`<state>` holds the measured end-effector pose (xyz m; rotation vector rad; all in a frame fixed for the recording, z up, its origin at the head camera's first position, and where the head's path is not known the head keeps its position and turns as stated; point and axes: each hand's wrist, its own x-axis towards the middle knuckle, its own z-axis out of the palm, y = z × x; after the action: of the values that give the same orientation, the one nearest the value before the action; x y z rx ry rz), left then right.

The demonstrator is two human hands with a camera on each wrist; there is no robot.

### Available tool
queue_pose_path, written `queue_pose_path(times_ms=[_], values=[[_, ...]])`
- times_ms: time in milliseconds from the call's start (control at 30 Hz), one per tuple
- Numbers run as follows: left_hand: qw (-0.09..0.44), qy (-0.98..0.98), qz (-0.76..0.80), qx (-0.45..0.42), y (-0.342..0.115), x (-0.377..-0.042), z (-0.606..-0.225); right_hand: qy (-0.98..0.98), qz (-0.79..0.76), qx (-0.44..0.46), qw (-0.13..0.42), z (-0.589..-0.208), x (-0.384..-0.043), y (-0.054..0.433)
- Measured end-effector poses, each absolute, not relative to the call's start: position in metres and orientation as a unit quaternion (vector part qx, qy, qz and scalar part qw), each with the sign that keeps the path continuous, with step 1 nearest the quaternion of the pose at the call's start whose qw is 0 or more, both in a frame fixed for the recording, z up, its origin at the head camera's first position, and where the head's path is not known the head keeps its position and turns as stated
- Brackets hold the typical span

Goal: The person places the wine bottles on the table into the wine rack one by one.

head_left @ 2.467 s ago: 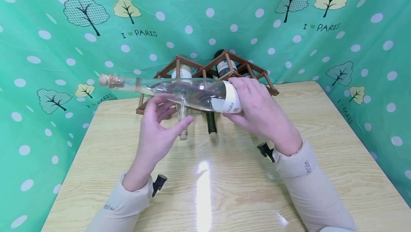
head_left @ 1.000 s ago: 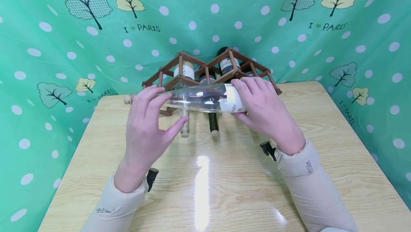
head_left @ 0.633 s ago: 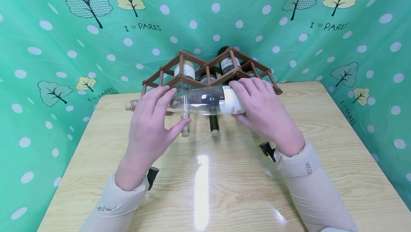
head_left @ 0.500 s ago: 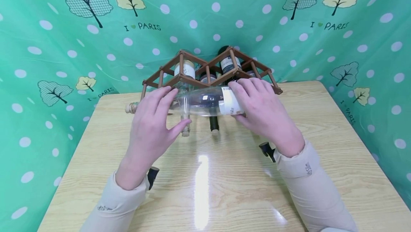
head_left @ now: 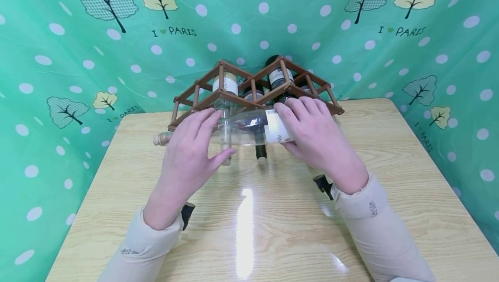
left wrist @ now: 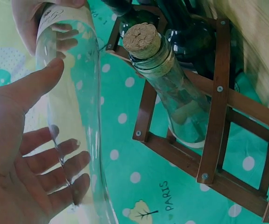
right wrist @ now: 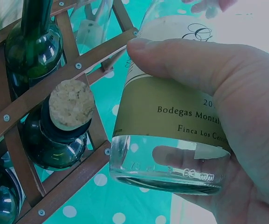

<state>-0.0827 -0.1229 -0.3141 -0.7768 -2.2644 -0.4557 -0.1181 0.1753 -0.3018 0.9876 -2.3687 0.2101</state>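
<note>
A clear glass wine bottle (head_left: 249, 128) lies level in front of the rack, its cork toward the left. My right hand (head_left: 312, 130) grips its base end; in the right wrist view the thumb lies across the cream and olive label (right wrist: 171, 107). At the neck end is my left hand (head_left: 187, 152), thumb spread away from the fingers. The left wrist view shows its relaxed fingers (left wrist: 55, 163) behind the glass, seen through it. Behind the bottle stands a brown wooden wine rack (head_left: 273, 94) with several bottles in it.
A corked clear bottle (left wrist: 183, 105) and a dark corked bottle (right wrist: 69, 105) lie in the rack, necks toward me. The rack stands on a wood-grain table (head_left: 288, 230) against a green dotted cloth (head_left: 265, 26). Both wrists carry black mounts.
The bottle has come down and nearer to me, its cork end shifting right and lower. My left hand has moved along the neck, covering more of it. The right hand keeps its grip.
</note>
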Motion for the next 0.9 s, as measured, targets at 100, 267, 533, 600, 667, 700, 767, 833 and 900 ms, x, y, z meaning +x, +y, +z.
queue_pose_path(times_ms=[100,267,533,600,667,700,767,833,900], values=[[0.334,-0.876,-0.173,-0.301,-0.1226,-0.0833,-0.3157,-0.886,0.072,0.367,0.274,-0.3025,-0.1177,0.1744],[0.315,-0.886,-0.159,-0.301,-0.1226,-0.0828,-0.3174,-0.887,0.07,0.368,0.271,-0.3032,-0.1173,0.1733],[0.302,-0.892,-0.149,-0.303,-0.123,-0.083,-0.3205,-0.888,0.066,0.371,0.264,-0.3021,-0.1169,0.172],[0.299,-0.892,-0.148,-0.304,-0.1227,-0.0832,-0.3209,-0.889,0.065,0.371,0.261,-0.3019,-0.1168,0.1715],[0.298,-0.892,-0.147,-0.306,-0.1221,-0.0837,-0.3211,-0.889,0.065,0.371,0.259,-0.3017,-0.1165,0.1711],[0.297,-0.892,-0.147,-0.308,-0.1219,-0.0838,-0.3213,-0.889,0.066,0.372,0.258,-0.3016,-0.1163,0.1709],[0.297,-0.891,-0.148,-0.309,-0.1216,-0.0842,-0.3215,-0.89,0.065,0.373,0.255,-0.3016,-0.1162,0.1705],[0.295,-0.891,-0.149,-0.31,-0.1215,-0.0845,-0.3217,-0.89,0.064,0.373,0.253,-0.3018,-0.116,0.1703],[0.293,-0.892,-0.149,-0.311,-0.1218,-0.0847,-0.3219,-0.891,0.064,0.373,0.252,-0.302,-0.1159,0.1703]])
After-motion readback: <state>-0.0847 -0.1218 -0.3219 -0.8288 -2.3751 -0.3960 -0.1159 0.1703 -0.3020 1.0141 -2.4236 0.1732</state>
